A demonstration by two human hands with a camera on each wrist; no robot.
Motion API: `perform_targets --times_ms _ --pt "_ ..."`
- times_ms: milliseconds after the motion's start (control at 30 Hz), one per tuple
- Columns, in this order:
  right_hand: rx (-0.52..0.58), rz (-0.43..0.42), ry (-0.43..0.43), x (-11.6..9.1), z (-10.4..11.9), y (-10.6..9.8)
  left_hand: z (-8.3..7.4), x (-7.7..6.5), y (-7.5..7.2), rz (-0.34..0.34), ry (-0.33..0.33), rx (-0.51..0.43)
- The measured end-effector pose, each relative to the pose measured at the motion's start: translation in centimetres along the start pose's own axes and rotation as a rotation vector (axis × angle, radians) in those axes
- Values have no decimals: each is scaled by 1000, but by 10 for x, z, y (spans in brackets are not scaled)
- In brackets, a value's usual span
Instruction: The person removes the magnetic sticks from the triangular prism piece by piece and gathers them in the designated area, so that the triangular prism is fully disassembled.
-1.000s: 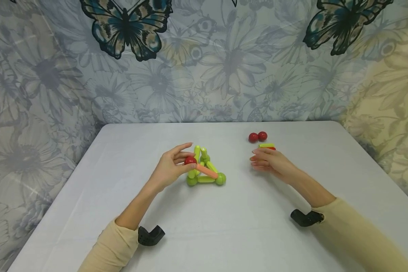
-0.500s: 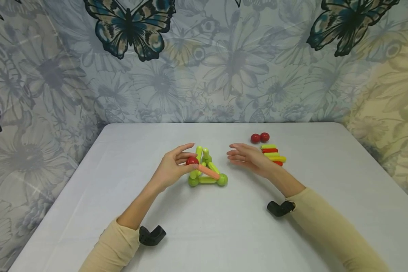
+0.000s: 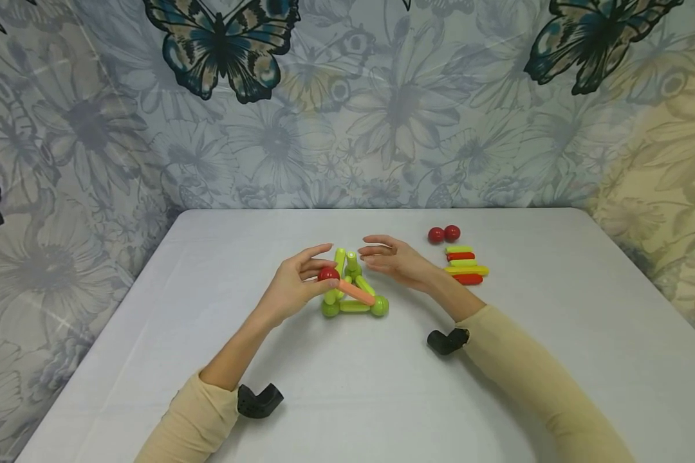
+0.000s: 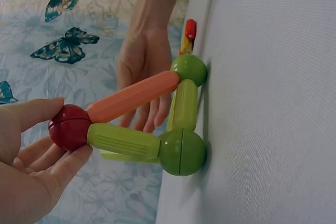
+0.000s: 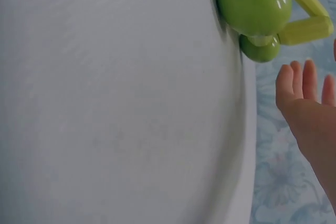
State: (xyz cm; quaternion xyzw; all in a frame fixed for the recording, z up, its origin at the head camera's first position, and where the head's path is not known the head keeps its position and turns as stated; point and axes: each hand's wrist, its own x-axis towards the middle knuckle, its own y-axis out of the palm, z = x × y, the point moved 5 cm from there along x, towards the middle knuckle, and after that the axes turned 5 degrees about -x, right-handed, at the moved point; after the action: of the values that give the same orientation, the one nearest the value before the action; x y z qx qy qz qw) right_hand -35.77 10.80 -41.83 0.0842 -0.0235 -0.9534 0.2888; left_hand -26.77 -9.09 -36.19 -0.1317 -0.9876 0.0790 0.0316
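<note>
A triangular frame of magnetic sticks and balls stands on the table, with a green ball (image 4: 182, 152) and another green ball (image 3: 379, 305) at its front corners. Lime sticks (image 3: 354, 307) join the balls along the base. My left hand (image 3: 289, 286) pinches a raised red ball (image 4: 69, 127) between thumb and fingers. From that ball an orange stick (image 4: 134, 96) slopes down to the right front corner. My right hand (image 3: 402, 265) hovers to the right of the back corner, fingers extended and holding nothing. Beside its fingertips a lime stick (image 3: 352, 259) rises from the back green ball.
Two loose red balls (image 3: 444, 234) lie at the back right of the table (image 3: 347, 399). In front of them is a row of loose sticks (image 3: 466, 271), lime, red and yellow. A patterned wall (image 3: 382, 128) stands behind the table's far edge.
My right hand has moved left, from beside the loose sticks to the back of the frame, uncovering those sticks. My left hand stays on the red ball.
</note>
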Motion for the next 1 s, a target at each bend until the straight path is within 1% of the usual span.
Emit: perform_targets --times_ms 133,333,433,600,833,900,1000 --pt "-40 36 -4 7 -1 7 0 0 0 5 4 6" --pt "-109 47 -14 12 -1 17 1 0 0 7 13 4" --pt "-144 40 -14 15 -1 20 1 0 -1 5 13 4" --pt "-212 5 -7 17 -3 19 0 -1 0 2 16 8" --pt "-300 -17 -53 15 0 15 0 -1 1 3 19 11" --pt "-309 -33 -64 14 1 15 0 -1 1 3 21 13" --pt "-284 -42 -79 14 2 15 0 -1 1 0 22 15"
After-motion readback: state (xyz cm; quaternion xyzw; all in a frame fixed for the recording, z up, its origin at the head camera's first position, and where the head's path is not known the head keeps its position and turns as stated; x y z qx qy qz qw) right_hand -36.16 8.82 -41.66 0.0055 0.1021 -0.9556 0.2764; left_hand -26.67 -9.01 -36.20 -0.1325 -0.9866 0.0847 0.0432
